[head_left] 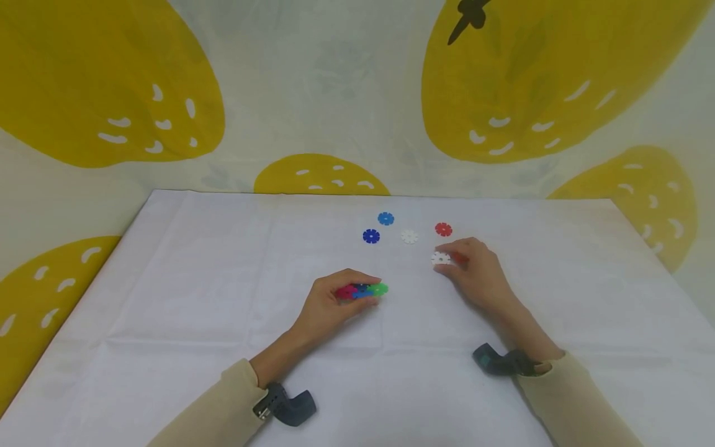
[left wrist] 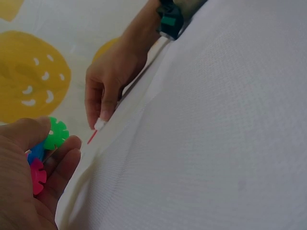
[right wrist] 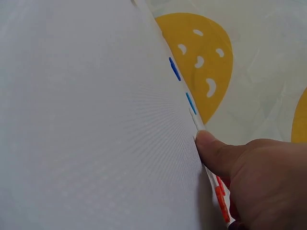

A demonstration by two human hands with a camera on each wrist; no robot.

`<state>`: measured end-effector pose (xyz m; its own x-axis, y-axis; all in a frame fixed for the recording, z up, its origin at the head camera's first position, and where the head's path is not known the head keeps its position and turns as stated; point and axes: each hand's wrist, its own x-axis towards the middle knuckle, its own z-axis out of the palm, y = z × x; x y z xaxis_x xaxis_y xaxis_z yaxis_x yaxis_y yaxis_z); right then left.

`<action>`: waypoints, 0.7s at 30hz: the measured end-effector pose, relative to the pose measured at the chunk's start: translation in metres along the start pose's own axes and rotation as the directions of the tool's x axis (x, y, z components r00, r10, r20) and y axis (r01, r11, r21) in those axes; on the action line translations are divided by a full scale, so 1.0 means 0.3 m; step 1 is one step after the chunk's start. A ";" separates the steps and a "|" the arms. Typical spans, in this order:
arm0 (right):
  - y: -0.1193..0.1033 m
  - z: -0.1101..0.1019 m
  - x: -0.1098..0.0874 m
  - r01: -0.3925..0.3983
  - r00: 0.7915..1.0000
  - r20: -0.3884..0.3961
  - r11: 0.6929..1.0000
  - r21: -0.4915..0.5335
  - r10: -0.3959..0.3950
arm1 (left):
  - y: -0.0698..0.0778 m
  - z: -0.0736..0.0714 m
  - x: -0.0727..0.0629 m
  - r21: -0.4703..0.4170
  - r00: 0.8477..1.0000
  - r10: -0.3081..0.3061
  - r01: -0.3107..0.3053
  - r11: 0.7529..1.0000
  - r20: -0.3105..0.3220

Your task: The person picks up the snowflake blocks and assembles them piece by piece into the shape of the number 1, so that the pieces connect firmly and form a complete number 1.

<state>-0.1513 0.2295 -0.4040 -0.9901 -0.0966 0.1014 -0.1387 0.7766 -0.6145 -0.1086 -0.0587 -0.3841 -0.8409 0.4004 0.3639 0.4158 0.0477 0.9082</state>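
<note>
My left hand (head_left: pixel 326 301) holds a small cluster of notched plastic snowflake discs between thumb and fingers. In the cluster are a pink disc (left wrist: pixel 38 176), a blue disc (left wrist: pixel 36 152) and a green disc (left wrist: pixel 58 134), plus a dark blue one. My right hand (head_left: pixel 481 273) pinches a white snowflake disc (head_left: pixel 440 258) at the tabletop, thumb on the near edge and a fingertip on the far edge. An orange-red disc (right wrist: pixel 221 203) lies under that hand, partly hidden by its fingers.
Beyond the hands lie a light blue disc (head_left: pixel 386 218), a dark blue disc (head_left: pixel 371 236), another white disc (head_left: pixel 409 236) and a red disc (head_left: pixel 444 230). A white cloth covers the table (head_left: pixel 195 279). Behind it hangs a curtain (head_left: pixel 335 93) with yellow shapes.
</note>
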 end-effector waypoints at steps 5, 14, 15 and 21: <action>-0.011 0.000 -0.002 -0.017 1.000 -0.017 1.000 0.019 0.017 | -0.003 0.000 -0.002 0.013 1.000 0.014 -0.014 1.000 -0.002; -0.052 -0.019 -0.006 0.077 0.996 -0.053 0.994 0.078 -0.073 | 0.000 0.001 0.001 0.017 1.000 0.006 -0.006 1.000 -0.020; -0.058 -0.020 -0.008 0.082 0.996 -0.048 0.992 0.096 -0.077 | 0.001 0.001 0.001 0.018 1.000 0.006 -0.006 1.000 -0.021; -0.109 -0.016 -0.023 0.014 0.999 0.035 0.967 0.253 -0.023 | 0.007 -0.002 0.001 0.025 0.999 -0.022 0.022 0.999 -0.035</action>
<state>-0.1398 0.2077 -0.3810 -0.9867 -0.1365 0.0883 -0.1528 0.5928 -0.7908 -0.1083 -0.0591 -0.3818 -0.8613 0.3670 0.3513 0.4053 0.0795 0.9107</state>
